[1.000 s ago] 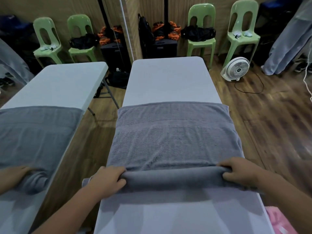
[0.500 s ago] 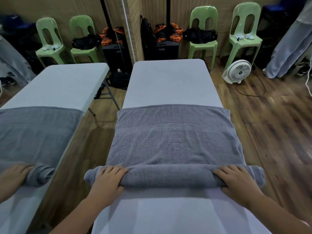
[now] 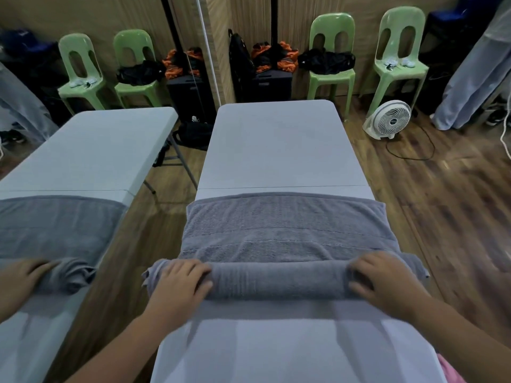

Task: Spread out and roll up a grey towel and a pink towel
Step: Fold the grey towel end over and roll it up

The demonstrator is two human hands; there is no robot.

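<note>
From the head view, a grey towel (image 3: 287,230) lies across a long white table (image 3: 279,145), closer to the near end than the far end; its near part is rolled into a fat roll that runs from the table's left edge to its right edge, and both ends of the roll stick out a little past those edges; the rest of the towel lies flat beyond the roll, with some wrinkles just behind it; the far half of the table is bare; the left hand (image 3: 181,283) lies flat on top of the left end of the roll, fingers stretched out and pressing down, not curled around it; the right hand (image 3: 384,280) lies the same way on the right end, palm down and fingers spread over the cloth; a bit of pink towel (image 3: 449,371) peeks in at the near right corner of the table, at the bottom of the picture; a big mirror (image 3: 83,161) on the left shows the same table, towel and a hand again; beyond the far end stand green chairs (image 3: 331,64) by the wall; a white fan (image 3: 388,120) sits on the wood floor (image 3: 442,217) to the right of the table.
</note>
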